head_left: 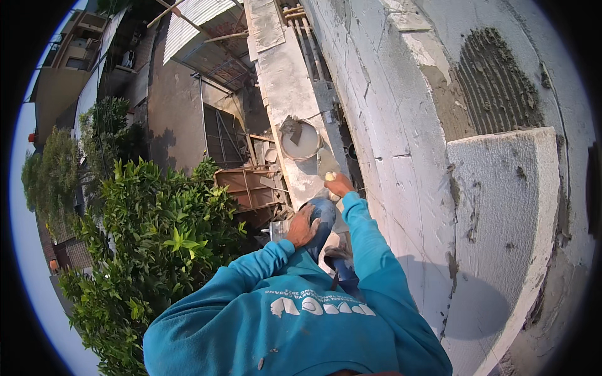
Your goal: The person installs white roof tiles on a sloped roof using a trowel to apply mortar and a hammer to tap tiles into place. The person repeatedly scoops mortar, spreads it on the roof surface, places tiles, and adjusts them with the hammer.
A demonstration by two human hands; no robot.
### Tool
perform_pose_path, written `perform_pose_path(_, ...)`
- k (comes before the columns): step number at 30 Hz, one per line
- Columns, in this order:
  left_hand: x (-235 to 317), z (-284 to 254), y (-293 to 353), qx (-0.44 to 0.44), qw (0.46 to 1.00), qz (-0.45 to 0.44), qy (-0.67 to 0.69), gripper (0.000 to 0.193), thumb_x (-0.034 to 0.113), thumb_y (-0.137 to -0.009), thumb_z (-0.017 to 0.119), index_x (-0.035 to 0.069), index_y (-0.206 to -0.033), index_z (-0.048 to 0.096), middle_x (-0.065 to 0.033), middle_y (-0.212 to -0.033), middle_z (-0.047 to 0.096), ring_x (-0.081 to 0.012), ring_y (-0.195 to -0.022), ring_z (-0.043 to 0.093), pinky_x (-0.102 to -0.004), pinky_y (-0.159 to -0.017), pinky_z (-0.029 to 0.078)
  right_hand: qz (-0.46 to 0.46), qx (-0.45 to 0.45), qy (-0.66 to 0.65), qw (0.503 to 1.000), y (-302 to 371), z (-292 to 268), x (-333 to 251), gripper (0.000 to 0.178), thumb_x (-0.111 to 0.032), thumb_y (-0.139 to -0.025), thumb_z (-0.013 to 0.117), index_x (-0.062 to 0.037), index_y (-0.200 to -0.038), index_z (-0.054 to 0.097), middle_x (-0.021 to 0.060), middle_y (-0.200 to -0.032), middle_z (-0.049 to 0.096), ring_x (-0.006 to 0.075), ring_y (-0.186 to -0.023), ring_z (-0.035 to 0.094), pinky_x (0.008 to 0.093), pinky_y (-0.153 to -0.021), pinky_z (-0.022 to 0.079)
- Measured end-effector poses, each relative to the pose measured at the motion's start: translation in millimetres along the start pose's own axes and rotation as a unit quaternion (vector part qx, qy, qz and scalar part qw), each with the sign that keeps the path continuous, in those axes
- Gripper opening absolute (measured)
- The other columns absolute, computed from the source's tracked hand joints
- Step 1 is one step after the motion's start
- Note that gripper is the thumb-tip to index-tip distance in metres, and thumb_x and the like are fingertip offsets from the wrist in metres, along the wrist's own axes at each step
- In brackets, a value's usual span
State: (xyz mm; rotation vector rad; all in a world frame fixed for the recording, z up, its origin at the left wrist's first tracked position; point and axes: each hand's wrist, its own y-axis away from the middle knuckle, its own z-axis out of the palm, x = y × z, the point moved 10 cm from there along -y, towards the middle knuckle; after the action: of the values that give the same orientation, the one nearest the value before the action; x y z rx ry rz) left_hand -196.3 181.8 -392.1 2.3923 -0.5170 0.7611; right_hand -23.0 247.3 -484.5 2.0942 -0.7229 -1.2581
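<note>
My right hand (340, 185) is closed round the pale yellow handle of a trowel (327, 161), whose greyish blade points away from me. Just beyond the blade stands a round bucket (303, 158) holding cloudy, whitish liquid. A lump of grey mortar (290, 127) shows at its far left side, with a darker flat piece beside it that I cannot make out. My left hand (303, 227) lies on my bent knee in blue jeans (323, 220), fingers stretched out and holding nothing.
A narrow concrete ledge (285, 78) runs ahead under the bucket. At right rises a pale wall (389, 125) with combed mortar (498, 81) above a light panel (501, 207). To the left the ledge drops off beside a leafy tree (163, 244) and wooden boards (248, 188).
</note>
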Motion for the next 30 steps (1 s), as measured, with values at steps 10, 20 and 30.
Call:
perform_pose_path(10, -38, -14, 5, -0.012, 0.994, -0.098, 0.048, 0.055, 0.026, -0.090, 0.064, -0.001, -0.135, 0.048, -0.0264, -0.141, 0.047, -0.0428, -0.129, 0.046, -0.0452, -0.111, 0.036, 0.033, -0.005, -0.175, 0.984, -141, 76, -39, 0.053, -0.022, -0.078, 0.064, 0.0113, -0.119, 0.058, 0.0268, -0.103, 0.067, 0.0372, -0.085, 0.069, 0.0400, -0.061, 0.061)
perform_pose_path(20, -23, 2, -25, -0.034, 0.995, -0.078, 0.048, 0.060, 0.033, -0.091, 0.062, -0.002, -0.138, 0.046, -0.0253, -0.141, 0.048, -0.0398, -0.131, 0.045, -0.0441, -0.111, 0.036, 0.026, 0.074, -0.171, 0.982, -11, 35, 63, 0.061, -0.025, -0.077, 0.065, 0.0012, -0.131, 0.055, 0.0273, -0.116, 0.064, 0.0409, -0.111, 0.062, 0.0443, -0.097, 0.049)
perform_pose_path(30, 5, 11, -59, 0.007, 0.990, -0.072, 0.124, 0.061, 0.030, -0.088, 0.064, -0.005, -0.134, 0.045, -0.0327, -0.128, 0.053, -0.0473, -0.118, 0.053, -0.0488, -0.101, 0.043, 0.158, 0.173, -0.298, 0.925, 155, -87, 151, 0.060, -0.004, -0.084, 0.053, 0.0019, -0.143, 0.042, 0.0210, -0.129, 0.057, 0.0202, -0.081, 0.067, 0.0304, -0.057, 0.059)
